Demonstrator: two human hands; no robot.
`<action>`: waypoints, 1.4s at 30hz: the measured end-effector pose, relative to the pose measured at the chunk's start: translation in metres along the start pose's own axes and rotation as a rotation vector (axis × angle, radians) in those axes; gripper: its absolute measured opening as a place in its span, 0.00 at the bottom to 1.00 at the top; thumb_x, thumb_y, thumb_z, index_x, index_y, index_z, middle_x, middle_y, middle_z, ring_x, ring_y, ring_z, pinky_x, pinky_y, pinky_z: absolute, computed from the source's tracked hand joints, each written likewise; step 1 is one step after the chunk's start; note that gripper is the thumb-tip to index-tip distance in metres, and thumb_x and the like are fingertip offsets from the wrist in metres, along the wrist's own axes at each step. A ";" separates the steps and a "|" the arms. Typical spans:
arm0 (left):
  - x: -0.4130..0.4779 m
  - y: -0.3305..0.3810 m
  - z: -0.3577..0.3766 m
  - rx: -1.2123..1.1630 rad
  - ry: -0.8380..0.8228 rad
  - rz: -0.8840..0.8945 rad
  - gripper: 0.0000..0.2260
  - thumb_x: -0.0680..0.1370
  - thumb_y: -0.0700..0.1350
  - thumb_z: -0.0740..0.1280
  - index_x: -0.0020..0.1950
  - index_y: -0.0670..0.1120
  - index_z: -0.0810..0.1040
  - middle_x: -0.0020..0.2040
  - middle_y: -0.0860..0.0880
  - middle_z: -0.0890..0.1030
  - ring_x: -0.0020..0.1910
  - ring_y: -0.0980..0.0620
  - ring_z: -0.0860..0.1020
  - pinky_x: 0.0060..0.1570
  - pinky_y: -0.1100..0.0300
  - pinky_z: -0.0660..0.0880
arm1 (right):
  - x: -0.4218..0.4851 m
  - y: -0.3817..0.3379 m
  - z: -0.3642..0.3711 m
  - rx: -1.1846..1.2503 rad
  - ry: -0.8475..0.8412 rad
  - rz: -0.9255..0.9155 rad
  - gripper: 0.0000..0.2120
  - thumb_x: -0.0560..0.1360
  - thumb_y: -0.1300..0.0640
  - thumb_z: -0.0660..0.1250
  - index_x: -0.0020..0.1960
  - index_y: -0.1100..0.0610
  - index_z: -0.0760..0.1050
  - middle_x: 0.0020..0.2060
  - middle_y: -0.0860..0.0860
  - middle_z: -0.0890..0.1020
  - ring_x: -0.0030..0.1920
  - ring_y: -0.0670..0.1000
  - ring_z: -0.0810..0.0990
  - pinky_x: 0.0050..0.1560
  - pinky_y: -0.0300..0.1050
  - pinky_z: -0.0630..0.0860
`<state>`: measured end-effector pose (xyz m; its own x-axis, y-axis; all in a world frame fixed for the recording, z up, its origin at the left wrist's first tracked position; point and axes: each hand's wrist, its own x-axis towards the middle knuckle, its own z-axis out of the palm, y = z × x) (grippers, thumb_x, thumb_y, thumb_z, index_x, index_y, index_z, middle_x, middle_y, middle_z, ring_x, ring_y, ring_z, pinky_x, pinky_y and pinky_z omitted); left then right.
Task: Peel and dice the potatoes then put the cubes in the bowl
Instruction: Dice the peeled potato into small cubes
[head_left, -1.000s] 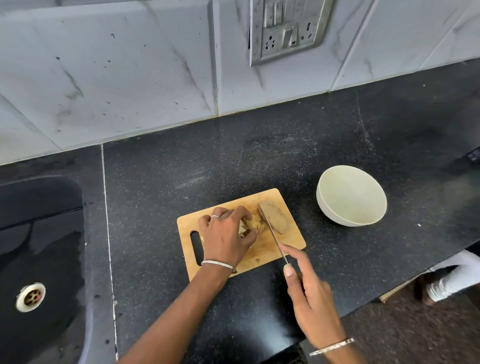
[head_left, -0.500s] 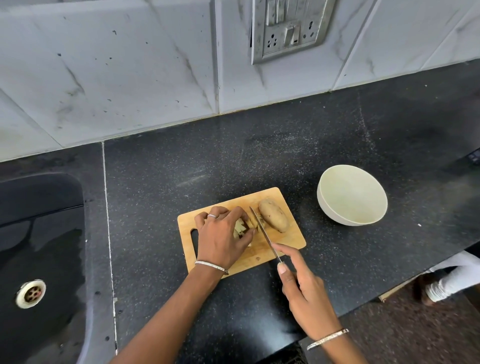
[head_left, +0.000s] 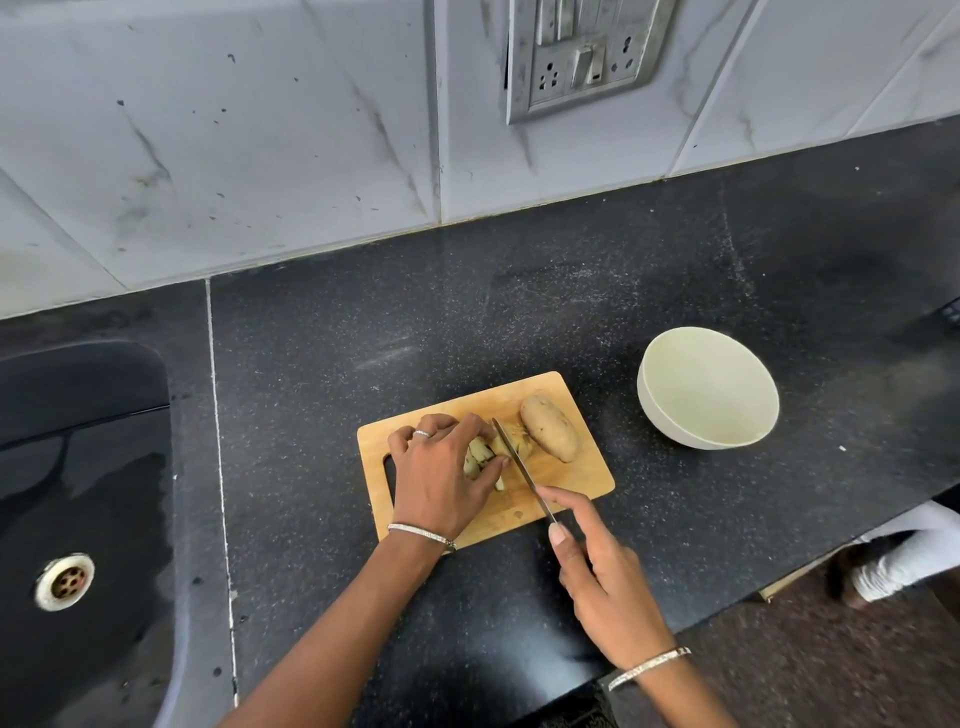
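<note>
**Slicing one potato while the other waited, skin on**

The right hand (head_left: 605, 582) was closed around the handle of a kitchen knife (head_left: 522, 467), forefinger stretched along the spine — a grip that likely steadied the blade for short downward cuts. The blade ran diagonally up and to the left, its tip reaching the far side of the cut potato (head_left: 485, 457).

The left hand (head_left: 441, 475) was clamped over that potato, fingers curled down onto the pale strips to keep them bunched and stop them sliding under the blade. The fingertips sat just beside the knife's flat. The strips appeared to lie roughly across the blade's line, which would suit crosswise cuts into cubes, though the hand hid most of them.

Both hands worked over a wooden chopping board (head_left: 582, 483) lying on the dark speckled table (head_left: 519, 312). On the board's far right corner lay a whole potato (head_left: 549, 434) — unpeeled, its long axis angled from upper left to lower right, nearly touching the cut pieces.

Well to the right of the board stood a pale bowl (head_left: 709, 387), upright with nothing visible inside, placed within easy reach of the knife hand. By that, the dicing seemed at an early stage.
</note>
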<state>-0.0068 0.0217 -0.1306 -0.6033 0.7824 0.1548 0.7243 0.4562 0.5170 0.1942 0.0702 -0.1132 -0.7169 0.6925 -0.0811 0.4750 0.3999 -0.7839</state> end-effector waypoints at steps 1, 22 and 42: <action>0.000 -0.001 0.000 -0.006 0.003 0.007 0.12 0.70 0.60 0.71 0.49 0.58 0.76 0.45 0.62 0.81 0.56 0.56 0.74 0.55 0.51 0.60 | 0.000 0.000 0.000 0.001 0.001 0.005 0.16 0.83 0.46 0.55 0.68 0.31 0.65 0.27 0.58 0.70 0.28 0.57 0.72 0.34 0.57 0.71; -0.002 -0.001 0.003 -0.091 0.014 0.021 0.09 0.71 0.54 0.74 0.46 0.55 0.77 0.49 0.60 0.82 0.55 0.57 0.77 0.54 0.50 0.62 | -0.007 0.007 0.002 0.003 0.016 0.065 0.17 0.83 0.47 0.55 0.69 0.32 0.66 0.23 0.44 0.67 0.25 0.45 0.67 0.30 0.45 0.65; 0.004 0.003 -0.004 -0.098 -0.041 -0.014 0.11 0.69 0.55 0.75 0.48 0.55 0.78 0.48 0.61 0.81 0.53 0.54 0.74 0.53 0.51 0.63 | -0.008 -0.001 0.002 0.217 -0.032 0.153 0.15 0.82 0.46 0.57 0.67 0.33 0.68 0.25 0.44 0.65 0.26 0.42 0.65 0.29 0.41 0.65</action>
<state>-0.0082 0.0245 -0.1245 -0.5974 0.7938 0.1139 0.6790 0.4251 0.5986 0.1982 0.0625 -0.1128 -0.6623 0.7145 -0.2256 0.4612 0.1515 -0.8742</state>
